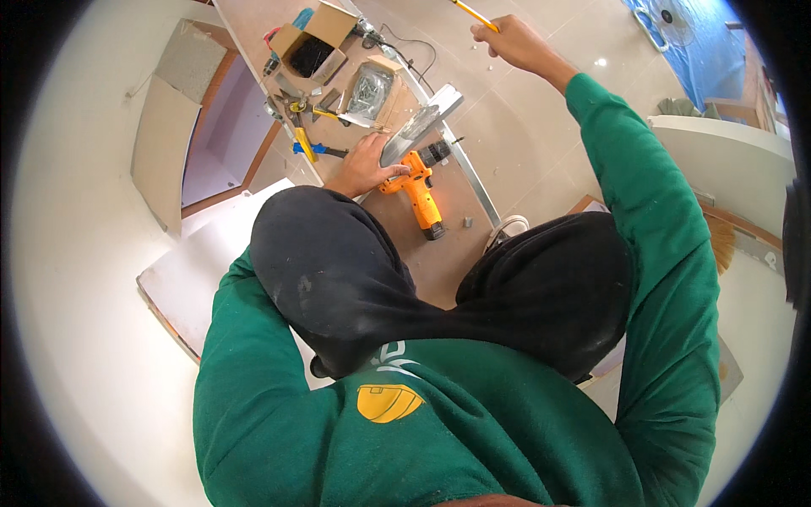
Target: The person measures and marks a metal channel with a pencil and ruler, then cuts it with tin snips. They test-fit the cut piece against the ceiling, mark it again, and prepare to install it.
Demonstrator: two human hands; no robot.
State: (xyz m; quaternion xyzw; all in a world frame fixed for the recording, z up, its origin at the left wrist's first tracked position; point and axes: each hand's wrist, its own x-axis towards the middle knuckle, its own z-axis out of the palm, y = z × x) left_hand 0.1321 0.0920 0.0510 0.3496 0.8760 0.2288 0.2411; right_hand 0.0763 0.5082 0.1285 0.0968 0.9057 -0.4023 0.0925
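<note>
Fingers of the left hand point(365, 166) lie spread and flat, palm down, on a long brown wooden board point(460, 198), with the fingertips touching the lower end of a flat grey metal strip point(420, 125) and grasping nothing. Fingers of the right hand point(513, 40), raised well away from the board over the pale tiled floor point(541, 118), are clenched around a thin yellow pencil point(474, 14) that sticks out toward the upper left.

Largest in view is the person's own body: green long sleeves and dark trousers, knees drawn up over the near end of the board. A white flat panel point(211, 253) lies on the floor under the left knee, and a blue tarpaulin point(705, 46) covers the floor at the far upper right.

On the board, a long silver metal rail point(473, 173) runs along its right edge. The grey metal strip lies tilted across the board, its upper end overlapping the rail. Just beside the left hand, an orange and black cordless drill point(418, 190) lies on its side, its chuck pointing right and its handle toward the person. Farther up the board sits an open brown cardboard box point(314, 44) with a dark inside, and near it a smaller cardboard tray holding a clear plastic bag of screws point(370, 89). To the left of the hand lie a blue-handled tool point(317, 149) and a yellow-handled screwdriver point(328, 113). A small grey block point(466, 223) rests near the drill's base.
</note>
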